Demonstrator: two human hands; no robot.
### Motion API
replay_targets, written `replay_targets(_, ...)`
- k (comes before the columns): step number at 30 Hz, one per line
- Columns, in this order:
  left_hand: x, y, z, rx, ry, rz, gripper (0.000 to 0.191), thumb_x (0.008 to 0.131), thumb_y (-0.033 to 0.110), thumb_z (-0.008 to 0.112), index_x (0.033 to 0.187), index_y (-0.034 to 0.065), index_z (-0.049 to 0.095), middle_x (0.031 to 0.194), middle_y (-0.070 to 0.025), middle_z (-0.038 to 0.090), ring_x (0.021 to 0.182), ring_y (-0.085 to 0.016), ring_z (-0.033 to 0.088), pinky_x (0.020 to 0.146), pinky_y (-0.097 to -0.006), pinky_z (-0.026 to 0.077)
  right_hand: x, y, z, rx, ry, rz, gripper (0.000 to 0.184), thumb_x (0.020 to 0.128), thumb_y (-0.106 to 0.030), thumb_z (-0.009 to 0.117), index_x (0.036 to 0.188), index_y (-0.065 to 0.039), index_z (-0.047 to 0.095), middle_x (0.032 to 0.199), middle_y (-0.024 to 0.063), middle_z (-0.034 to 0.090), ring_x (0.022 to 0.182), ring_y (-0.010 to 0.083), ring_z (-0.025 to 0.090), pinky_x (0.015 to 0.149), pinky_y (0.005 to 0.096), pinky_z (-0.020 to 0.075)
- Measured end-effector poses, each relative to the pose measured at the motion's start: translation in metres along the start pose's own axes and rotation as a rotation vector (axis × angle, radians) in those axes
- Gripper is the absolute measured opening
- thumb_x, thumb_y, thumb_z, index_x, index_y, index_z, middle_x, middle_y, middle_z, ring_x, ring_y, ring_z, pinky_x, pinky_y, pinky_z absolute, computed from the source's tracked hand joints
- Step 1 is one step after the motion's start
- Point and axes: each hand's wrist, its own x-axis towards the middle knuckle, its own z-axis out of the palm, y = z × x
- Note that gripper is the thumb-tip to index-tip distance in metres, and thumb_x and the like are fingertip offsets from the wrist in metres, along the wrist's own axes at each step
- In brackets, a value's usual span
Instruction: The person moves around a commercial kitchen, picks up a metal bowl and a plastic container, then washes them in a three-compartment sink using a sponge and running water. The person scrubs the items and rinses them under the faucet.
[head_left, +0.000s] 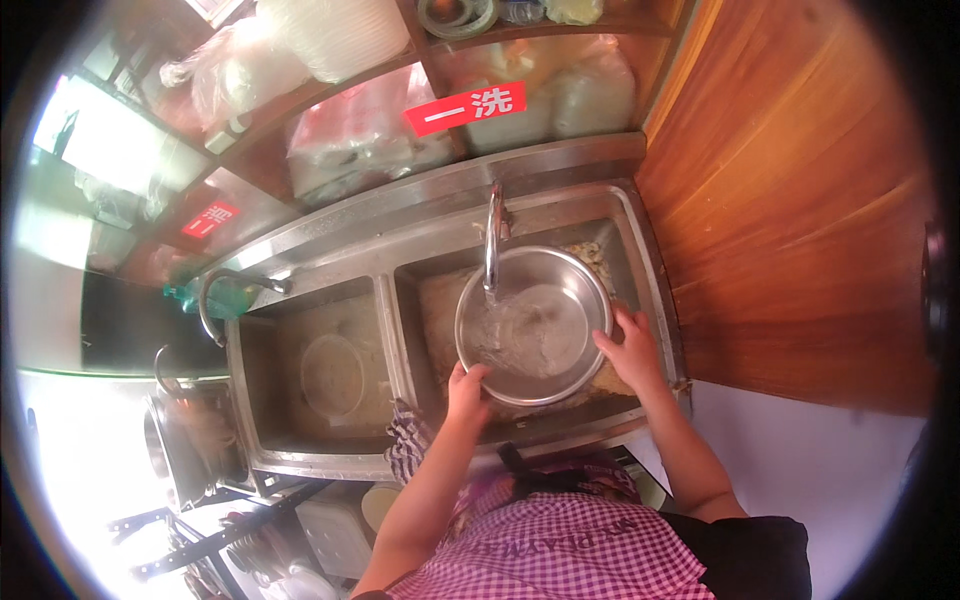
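Observation:
Both hands grip a round stainless steel basin (559, 300) above the right sink bowl (435, 300). My left hand (468, 394) has its thumb over the rim at the lower left. My right hand (634, 349) clasps the rim on the right side. A chrome faucet (492, 240) hangs over the basin's upper left, and water from it runs inside. Clear water covers part of the basin's bottom. Under the basin, brownish scraps (589, 259) show in the sink. The fingers beneath the rim are hidden.
To the left lies a second sink bowl (292, 420) with a round pale form at its bottom and a curved faucet (225, 281). A striped cloth (407, 442) drapes over the front edge. Shelves with plastic-wrapped packages (367, 127) rise behind. A wooden panel (780, 225) stands right.

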Motion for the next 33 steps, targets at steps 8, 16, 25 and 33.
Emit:
replay_targets(8, -0.059, 0.065, -0.012, 0.916, 0.182, 0.572, 0.024, 0.078, -0.001, 0.061, 0.102, 0.0015, 0.059, 0.085, -0.0028, 0.063, 0.07, -0.011, 0.057, 0.062, -0.027, 0.048, -0.002, 0.001, 0.132, 1.055, -0.416, 0.236, 0.034, 0.084, -0.008, 0.066, 0.116, 0.002, 0.059, 0.101, 0.0067, 0.065, 0.089, 0.0168, 0.062, 0.078, 0.0331, 0.0496)
replay_targets(16, -0.026, 0.051, -0.012, 1.591, 0.738, 1.362, 0.032, 0.078, 0.006, 0.065, 0.108, 0.002, 0.057, 0.115, -0.0213, 0.053, 0.1, -0.033, 0.057, 0.082, -0.0437, 0.051, 0.015, -0.046, 0.088, 0.536, 0.119, -0.22, 0.04, 0.075, -0.006, 0.071, 0.113, -0.003, 0.062, 0.109, 0.0137, 0.059, 0.095, 0.028, 0.062, 0.083, 0.0357, 0.0477)
replay_targets(25, 0.1, -0.016, 0.021, 1.772, 0.256, 0.966, 0.032, 0.083, 0.02, 0.06, 0.102, -0.0046, 0.055, 0.111, -0.0257, 0.054, 0.11, -0.041, 0.053, 0.095, -0.0481, 0.044, -0.02, -0.032, 0.108, 0.906, -0.118, 0.348, 0.034, 0.078, -0.006, 0.063, 0.11, 0.005, 0.062, 0.093, 0.0081, 0.067, 0.085, 0.0143, 0.062, 0.076, 0.0291, 0.0483)
replay_targets(33, 0.045, 0.0, 0.011, 1.872, -0.68, 0.323, 0.033, 0.08, 0.021, 0.063, 0.107, 0.0011, 0.06, 0.118, -0.0254, 0.053, 0.112, -0.043, 0.05, 0.099, -0.047, 0.039, -0.011, -0.003, 0.09, 1.003, 0.079, 0.11, 0.039, 0.074, -0.007, 0.065, 0.111, 0.005, 0.062, 0.097, 0.0093, 0.067, 0.089, 0.0161, 0.064, 0.08, 0.0294, 0.0495)
